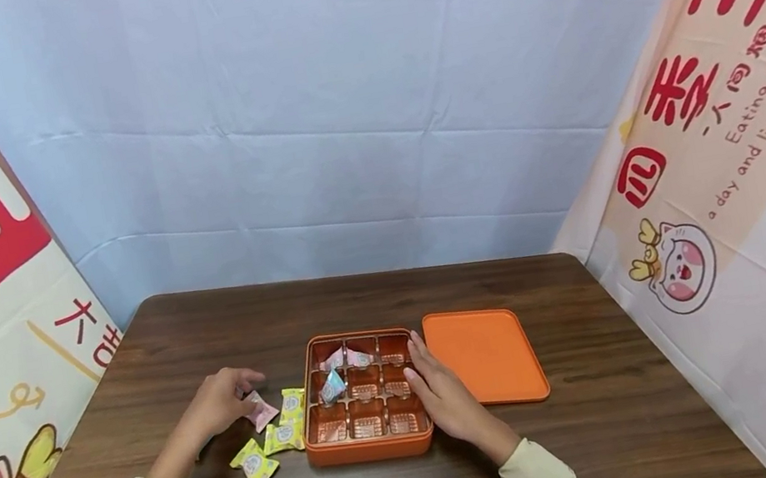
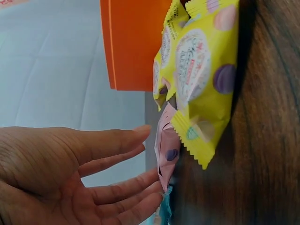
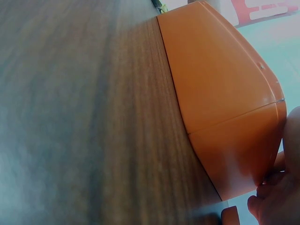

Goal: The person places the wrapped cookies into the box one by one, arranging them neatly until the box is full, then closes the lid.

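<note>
My left hand [image 1: 222, 399] is over the pink wrapped candy [image 1: 260, 410] left of the box, thumb and fingers apart around it. In the left wrist view the fingertips reach right beside that pink candy [image 2: 167, 140], and a blue wrapper [image 2: 165, 206] peeks out past them. Against the right side of the orange nine-compartment box [image 1: 371, 450] rests my right hand [image 1: 447, 395], its fingers extended along the rim. Inside the box, two pink candies [image 1: 360, 357] lie in back compartments, and a blue candy [image 1: 332, 386] sits in the middle row at left.
Several yellow wrapped candies [image 1: 283, 437] lie between my left hand and the box. To the box's right is a flat orange lid [image 1: 486, 357]. The dark wooden table [image 1: 541, 458] meets a pale cloth backdrop [image 1: 331, 112] behind, with printed cloths at both sides.
</note>
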Action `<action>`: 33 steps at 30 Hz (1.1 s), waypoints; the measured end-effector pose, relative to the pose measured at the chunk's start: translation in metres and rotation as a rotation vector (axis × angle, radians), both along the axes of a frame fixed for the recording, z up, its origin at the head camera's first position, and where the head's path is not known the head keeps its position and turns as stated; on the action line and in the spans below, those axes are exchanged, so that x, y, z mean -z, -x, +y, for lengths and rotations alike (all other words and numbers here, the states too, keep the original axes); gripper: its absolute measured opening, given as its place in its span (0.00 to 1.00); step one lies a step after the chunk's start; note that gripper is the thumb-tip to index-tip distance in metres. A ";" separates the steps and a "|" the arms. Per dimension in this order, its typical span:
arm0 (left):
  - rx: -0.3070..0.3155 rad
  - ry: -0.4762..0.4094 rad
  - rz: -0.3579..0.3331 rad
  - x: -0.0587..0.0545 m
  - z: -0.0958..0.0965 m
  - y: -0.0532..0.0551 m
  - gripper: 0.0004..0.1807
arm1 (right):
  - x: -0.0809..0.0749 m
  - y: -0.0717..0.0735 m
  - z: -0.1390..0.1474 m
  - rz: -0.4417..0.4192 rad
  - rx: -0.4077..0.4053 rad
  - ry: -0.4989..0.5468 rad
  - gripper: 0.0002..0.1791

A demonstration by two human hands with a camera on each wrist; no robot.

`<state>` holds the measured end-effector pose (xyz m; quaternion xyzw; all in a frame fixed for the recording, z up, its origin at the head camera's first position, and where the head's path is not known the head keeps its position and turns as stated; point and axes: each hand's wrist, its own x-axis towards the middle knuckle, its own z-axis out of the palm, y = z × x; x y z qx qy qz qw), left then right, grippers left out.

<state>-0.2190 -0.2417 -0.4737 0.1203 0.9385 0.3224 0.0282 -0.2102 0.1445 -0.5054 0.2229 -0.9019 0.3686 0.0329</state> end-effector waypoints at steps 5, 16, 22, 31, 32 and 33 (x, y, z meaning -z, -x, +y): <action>0.017 -0.005 0.034 0.002 0.001 -0.001 0.19 | -0.001 -0.002 -0.001 -0.005 -0.004 0.017 0.34; 0.001 0.014 0.023 0.008 0.005 -0.001 0.22 | 0.002 -0.003 0.000 -0.001 0.004 0.015 0.34; -0.007 0.032 0.026 0.009 0.006 0.000 0.23 | 0.001 -0.003 0.000 -0.001 0.000 0.018 0.33; -0.030 0.108 0.027 0.000 0.008 -0.002 0.24 | -0.001 -0.003 -0.001 -0.021 0.002 0.034 0.33; -0.032 0.118 0.019 -0.001 0.008 -0.002 0.24 | -0.002 -0.003 -0.001 -0.021 0.001 0.036 0.33; -0.034 0.126 0.009 -0.001 0.008 -0.002 0.24 | -0.002 -0.003 -0.001 -0.020 0.001 0.036 0.32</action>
